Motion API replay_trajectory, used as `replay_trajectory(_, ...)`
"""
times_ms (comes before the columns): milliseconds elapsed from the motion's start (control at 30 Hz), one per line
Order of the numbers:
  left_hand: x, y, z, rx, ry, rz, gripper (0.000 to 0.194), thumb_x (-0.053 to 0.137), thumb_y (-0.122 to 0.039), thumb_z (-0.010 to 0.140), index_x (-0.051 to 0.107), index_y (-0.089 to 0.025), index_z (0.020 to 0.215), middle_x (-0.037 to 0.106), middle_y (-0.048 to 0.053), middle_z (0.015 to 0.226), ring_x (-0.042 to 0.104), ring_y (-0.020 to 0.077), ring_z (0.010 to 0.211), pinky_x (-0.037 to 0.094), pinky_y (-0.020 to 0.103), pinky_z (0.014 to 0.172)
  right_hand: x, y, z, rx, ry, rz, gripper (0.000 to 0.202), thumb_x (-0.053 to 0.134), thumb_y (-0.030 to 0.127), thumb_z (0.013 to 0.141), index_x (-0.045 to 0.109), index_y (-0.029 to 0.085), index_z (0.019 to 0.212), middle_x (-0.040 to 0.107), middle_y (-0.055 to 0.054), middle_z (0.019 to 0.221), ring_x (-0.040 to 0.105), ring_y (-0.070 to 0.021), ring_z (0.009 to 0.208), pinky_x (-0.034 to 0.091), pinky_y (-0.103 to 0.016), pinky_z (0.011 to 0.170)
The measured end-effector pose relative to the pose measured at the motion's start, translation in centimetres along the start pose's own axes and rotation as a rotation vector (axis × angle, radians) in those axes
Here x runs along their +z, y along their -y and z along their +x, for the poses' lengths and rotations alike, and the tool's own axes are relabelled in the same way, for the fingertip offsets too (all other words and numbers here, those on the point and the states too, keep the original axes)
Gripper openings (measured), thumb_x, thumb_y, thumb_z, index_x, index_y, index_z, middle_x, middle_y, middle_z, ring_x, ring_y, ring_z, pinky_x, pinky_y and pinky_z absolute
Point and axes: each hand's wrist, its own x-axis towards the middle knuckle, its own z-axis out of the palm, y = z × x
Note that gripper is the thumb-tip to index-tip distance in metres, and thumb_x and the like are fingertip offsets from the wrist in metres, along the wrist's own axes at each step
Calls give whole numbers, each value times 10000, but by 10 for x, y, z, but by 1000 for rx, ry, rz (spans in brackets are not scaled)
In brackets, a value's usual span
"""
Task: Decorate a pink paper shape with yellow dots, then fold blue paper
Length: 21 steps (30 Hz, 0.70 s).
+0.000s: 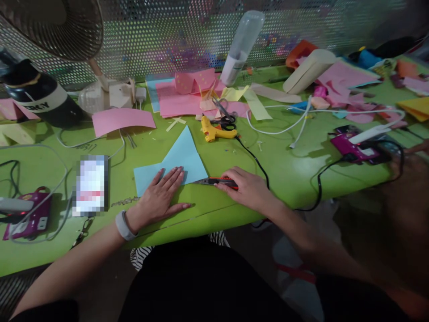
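Observation:
A light blue sheet of paper (186, 154) lies folded on the green table, with one corner pointing away from me. My left hand (164, 192) rests flat on its near edge, fingers stretched out and holding nothing. In my right hand (246, 185) is a utility knife (221, 181) with a dark and red handle, its blade pointing left. The blade tip meets the paper's near edge, just right of my left fingertips; whether it is inside the fold I cannot tell. Beyond the paper lies a yellow glue gun (216, 130), with scissors (225, 114) behind it.
A phone (90, 185) lies left of my left hand. Purple power strips (357, 145) with cables sit at both sides. Pink paper (124, 121), a clear bottle (243, 47), a dark bottle (40, 94) and a fan (53, 27) stand or lie farther back. Another person's hand (418, 147) shows at right.

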Motion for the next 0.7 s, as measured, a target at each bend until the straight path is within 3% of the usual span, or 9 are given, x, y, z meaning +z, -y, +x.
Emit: replay_trajectory(700, -1, -1, 0, -15, 29, -104, 900, 383, -683, 909, 96, -99, 1530, 254, 187, 1585, 209, 286, 1482, 100, 494, 1214, 8, 20, 1, -93, -38, 14, 253, 563, 436, 927, 626, 191, 936, 651, -40, 852, 654, -210, 760, 452, -305, 625)
